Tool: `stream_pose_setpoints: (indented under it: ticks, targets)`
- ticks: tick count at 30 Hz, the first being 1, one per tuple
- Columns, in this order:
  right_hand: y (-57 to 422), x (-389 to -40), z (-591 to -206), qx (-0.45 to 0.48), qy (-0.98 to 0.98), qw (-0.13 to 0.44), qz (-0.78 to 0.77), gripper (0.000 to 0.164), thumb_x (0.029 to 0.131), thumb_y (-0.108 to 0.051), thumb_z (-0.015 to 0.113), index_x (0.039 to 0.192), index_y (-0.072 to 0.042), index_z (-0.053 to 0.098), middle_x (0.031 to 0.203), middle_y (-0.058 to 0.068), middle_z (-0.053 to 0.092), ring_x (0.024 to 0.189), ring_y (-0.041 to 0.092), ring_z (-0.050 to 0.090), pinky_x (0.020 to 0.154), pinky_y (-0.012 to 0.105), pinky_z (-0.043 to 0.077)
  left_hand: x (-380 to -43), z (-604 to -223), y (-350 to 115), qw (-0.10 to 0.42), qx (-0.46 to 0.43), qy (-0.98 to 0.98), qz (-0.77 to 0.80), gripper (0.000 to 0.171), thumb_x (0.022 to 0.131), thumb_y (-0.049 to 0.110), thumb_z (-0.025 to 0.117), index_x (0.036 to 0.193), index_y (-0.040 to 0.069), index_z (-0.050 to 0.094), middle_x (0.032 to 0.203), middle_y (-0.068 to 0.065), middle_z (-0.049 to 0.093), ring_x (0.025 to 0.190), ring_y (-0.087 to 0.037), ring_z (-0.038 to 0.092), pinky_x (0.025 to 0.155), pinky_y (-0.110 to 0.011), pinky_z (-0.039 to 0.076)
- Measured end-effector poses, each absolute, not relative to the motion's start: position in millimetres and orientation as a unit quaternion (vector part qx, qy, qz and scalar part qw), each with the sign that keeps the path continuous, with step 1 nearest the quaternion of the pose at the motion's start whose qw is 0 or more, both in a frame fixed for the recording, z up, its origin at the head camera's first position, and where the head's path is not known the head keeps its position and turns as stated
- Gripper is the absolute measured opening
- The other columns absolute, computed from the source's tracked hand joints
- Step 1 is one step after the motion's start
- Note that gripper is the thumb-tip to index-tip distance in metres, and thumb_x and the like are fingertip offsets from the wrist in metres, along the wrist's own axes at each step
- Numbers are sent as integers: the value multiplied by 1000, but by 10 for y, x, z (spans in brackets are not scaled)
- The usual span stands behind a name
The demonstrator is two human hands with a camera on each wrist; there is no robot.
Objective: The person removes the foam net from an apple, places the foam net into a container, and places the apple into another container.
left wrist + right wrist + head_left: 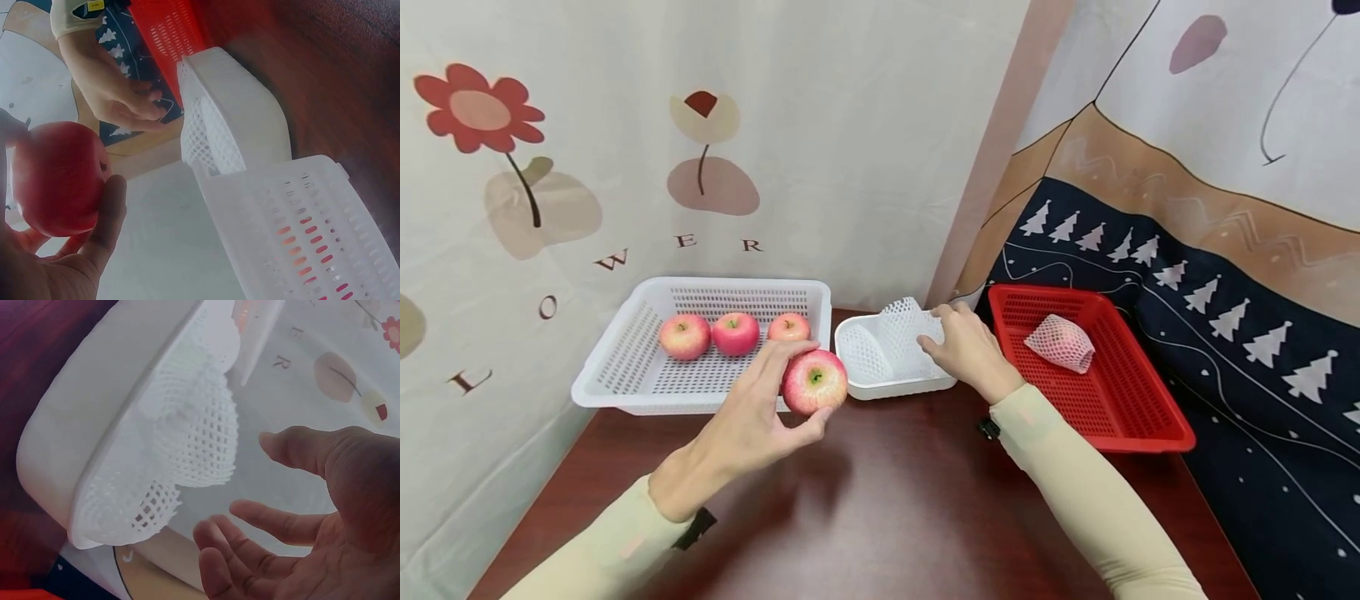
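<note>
My left hand [748,425] grips a red-and-yellow apple [815,382] between thumb and fingers, its stem end facing the head camera. The same apple [59,179] shows close up in the left wrist view. My right hand [967,346] is over the right end of a small white tub [895,388], fingers loosely bent. In the right wrist view nothing lies between the right thumb and fingers [275,522]. White foam net sleeves [901,321] fill the tub, one of them standing up above its rim.
A white basket [597,367] at the left contains three bare apples [735,333]. At the right, a red basket [1131,392] holds one apple in a foam net [1062,343]. All stand on a dark red-brown table [880,517], with printed curtains behind.
</note>
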State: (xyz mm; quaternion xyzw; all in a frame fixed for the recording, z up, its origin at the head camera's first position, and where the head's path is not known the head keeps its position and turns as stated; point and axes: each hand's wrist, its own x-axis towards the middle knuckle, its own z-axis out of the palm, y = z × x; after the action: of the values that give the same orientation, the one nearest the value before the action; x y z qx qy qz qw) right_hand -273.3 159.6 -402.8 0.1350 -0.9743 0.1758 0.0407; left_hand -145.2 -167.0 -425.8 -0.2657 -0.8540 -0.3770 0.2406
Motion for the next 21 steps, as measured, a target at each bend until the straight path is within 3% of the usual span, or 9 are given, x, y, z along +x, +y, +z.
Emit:
stream_pose_setpoints:
  ticks: [6, 12, 21]
  targets:
    - [1604, -2619, -3988, 149, -969, 63, 185, 57, 108, -39, 79, 153, -5, 72, 153, 28, 68, 137, 48, 71, 107, 67, 65, -1500, -4261, -1702, 253, -267, -853, -371, 78, 84, 22, 95, 153, 9, 63, 145, -7, 70, 129, -20, 69, 115, -9, 46]
    - [1622, -2529, -3963, 170, -962, 93, 193, 54, 107, -37, 81, 151, -6, 74, 146, 25, 71, 131, 47, 72, 102, 66, 66, -1535, -4254, -1746, 247, -255, -860, -366, 79, 84, 23, 95, 155, 10, 63, 144, -8, 69, 128, -19, 69, 115, -12, 46]
    - [1682, -2405, -3965, 193, -953, 120, 201, 51, 107, -34, 82, 150, -8, 75, 142, 23, 73, 128, 44, 72, 100, 64, 66, -1572, -4233, -1804, 247, -233, -877, -338, 76, 85, 28, 92, 155, 17, 64, 130, -5, 68, 115, -16, 66, 100, -31, 56]
